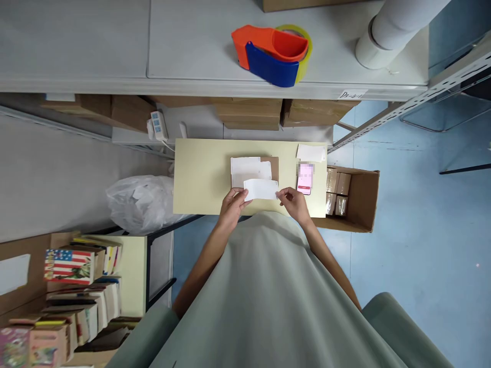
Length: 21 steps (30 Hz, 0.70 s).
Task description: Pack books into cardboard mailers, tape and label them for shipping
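My left hand (232, 205) pinches the lower left corner of a white paper slip (261, 189). At its right end, the fingers of my right hand (293, 203) close on the same slip. The slip is held over the near edge of a brown cardboard piece (274, 164), which lies on the pale yellow table. On that cardboard rest other white papers (244, 167), partly covered by the slip. To the right of my right hand lies a phone (305, 179) with a lit pink screen. Behind the phone is another white paper (311, 153).
An orange and blue tape dispenser (270, 53) sits on the shelf (184, 46) above. An open carton (360, 199) of wrapped packs stands right of the table (201, 176). On the left are a clear plastic bag (141, 202) and a box of books (88, 301).
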### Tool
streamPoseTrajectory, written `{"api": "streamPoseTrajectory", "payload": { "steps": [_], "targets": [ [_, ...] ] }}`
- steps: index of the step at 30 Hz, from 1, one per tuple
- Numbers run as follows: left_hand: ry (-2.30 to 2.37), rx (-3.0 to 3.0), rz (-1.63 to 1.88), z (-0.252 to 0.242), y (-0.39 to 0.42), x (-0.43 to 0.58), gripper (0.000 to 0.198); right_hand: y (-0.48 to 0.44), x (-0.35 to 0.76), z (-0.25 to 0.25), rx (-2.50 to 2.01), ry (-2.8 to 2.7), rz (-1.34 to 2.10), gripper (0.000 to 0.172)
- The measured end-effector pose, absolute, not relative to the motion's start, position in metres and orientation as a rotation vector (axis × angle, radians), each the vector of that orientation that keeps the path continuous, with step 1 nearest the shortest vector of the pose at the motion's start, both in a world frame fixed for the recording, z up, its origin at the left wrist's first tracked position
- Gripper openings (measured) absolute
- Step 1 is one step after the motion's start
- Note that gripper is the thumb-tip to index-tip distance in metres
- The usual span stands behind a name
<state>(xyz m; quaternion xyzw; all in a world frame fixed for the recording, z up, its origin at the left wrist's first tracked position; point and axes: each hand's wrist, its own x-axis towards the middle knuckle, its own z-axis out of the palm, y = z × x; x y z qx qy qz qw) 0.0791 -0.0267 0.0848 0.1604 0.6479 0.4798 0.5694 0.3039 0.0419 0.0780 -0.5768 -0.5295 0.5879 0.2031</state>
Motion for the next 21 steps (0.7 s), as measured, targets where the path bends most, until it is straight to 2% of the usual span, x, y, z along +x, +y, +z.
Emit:
{"api": "streamPoseTrajectory", "payload": {
  "steps": [10,21],
  "targets": [
    [1.770,0.414,1.205,0.027,0.020,0.044,0.045,0.084,0.263,0.050,-1.777,-1.634,1.490,0.031],
    [2.034,0.572,1.048,-0.014,0.045,0.037,0.021,0.098,0.232,0.023,-2.087,-1.883,1.221,0.021]
  ]
}}
